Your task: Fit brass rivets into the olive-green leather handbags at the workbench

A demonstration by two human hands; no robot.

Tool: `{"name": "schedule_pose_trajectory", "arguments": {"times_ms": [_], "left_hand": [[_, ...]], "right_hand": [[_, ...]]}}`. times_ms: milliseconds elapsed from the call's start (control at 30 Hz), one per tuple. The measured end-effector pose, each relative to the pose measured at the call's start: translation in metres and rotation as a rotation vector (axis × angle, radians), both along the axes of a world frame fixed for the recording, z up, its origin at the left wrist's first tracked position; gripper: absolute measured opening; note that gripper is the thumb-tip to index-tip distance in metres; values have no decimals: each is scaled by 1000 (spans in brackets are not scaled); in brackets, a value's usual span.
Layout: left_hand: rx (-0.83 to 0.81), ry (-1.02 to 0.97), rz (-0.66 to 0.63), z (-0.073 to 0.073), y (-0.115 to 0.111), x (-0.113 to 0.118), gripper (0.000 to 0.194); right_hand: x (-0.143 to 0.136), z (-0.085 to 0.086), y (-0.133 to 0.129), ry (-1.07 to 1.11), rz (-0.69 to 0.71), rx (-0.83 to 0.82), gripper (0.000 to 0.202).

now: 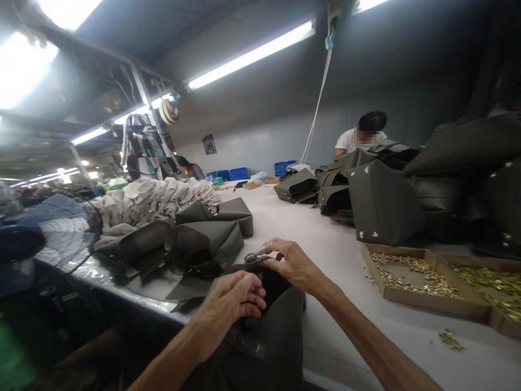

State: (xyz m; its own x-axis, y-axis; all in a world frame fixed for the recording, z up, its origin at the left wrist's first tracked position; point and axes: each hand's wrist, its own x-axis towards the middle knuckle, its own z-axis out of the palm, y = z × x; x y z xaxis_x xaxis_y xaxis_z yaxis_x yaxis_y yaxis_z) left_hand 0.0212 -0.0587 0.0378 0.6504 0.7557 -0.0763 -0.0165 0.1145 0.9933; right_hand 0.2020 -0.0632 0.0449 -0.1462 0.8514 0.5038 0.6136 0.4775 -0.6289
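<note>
A dark olive-grey bag (pixel 268 342) stands at the near edge of the long white table (pixel 293 228), right in front of me. My left hand (pixel 236 298) is curled around the bag's top rim. My right hand (pixel 291 263) pinches the rim just beyond it, at a small metal ring fitting (pixel 255 257). The inside of the bag is dark and hidden.
Folded dark bag pieces (pixel 203 239) and a heap of pale fabric pieces (pixel 154 198) lie to the left. Finished bags (pixel 382 201) pile up at the right. Cardboard trays of brass fittings (pixel 411 274) sit nearby. A fan (pixel 61 228) stands left. A person in white (pixel 358 138) works at the far end.
</note>
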Motion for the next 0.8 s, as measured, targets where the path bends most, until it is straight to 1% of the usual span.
{"name": "schedule_pose_trajectory", "arguments": {"times_ms": [67,133,167,233,300,367,433,533,667,800], "left_hand": [[-151,-30,111,-8,7,-6,32],[-271,-77,211,-13,11,-11,40],[-317,-109,243,-14,13,-13,44],[-370,-146,256,-17,13,-18,47],[-358,-146,219,-19,10,-21,47],[-290,-138,184,-21,5,-25,44],[-216,-113,170,-22,0,-30,41],[-176,-58,146,-24,-9,-39,37],[-160,-35,112,-26,-20,-50,33],[-124,13,208,-28,-30,-52,35]], "right_hand": [[-13,-5,-7,-58,-7,75,22],[-25,-11,-15,-145,-32,131,24],[-31,-15,-18,-184,-56,162,25],[-41,-25,-25,-254,-108,249,26],[-50,-36,-33,-339,-161,374,26],[-57,-47,-41,-423,-208,513,28],[-63,-54,-50,-481,-228,600,30],[-72,-62,-63,-489,-224,616,32],[-78,-72,-71,-380,-210,634,29],[-78,-78,-72,-342,-190,598,27]]}}
